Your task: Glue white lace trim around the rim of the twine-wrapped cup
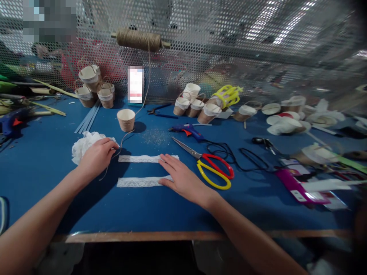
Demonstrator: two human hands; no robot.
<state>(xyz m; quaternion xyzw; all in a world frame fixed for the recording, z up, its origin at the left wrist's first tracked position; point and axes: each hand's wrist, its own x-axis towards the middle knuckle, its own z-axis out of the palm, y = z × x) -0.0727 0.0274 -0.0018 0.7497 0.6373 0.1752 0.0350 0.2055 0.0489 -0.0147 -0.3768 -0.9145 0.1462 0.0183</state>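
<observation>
Two white lace strips lie side by side on the blue table [43, 160]: a far strip [140, 158] and a near strip [137, 182]. My right hand [183, 177] lies flat and open, fingers resting on the right ends of both strips. My left hand [97, 156] is closed in a pinch on a thin jute twine [123, 139], beside a heap of white lace [83, 145]. The twine runs up to a spool [139, 39] on the mesh wall. A small twine-wrapped cup [126, 119] stands behind the strips.
Scissors with red and yellow handles [212, 166] lie right of my right hand, behind them a blue glue gun [187, 130] with a black cord. Groups of small wrapped cups [93, 89] [195, 105] stand along the mesh. Clutter fills the right side; another glue gun [13, 122] lies far left.
</observation>
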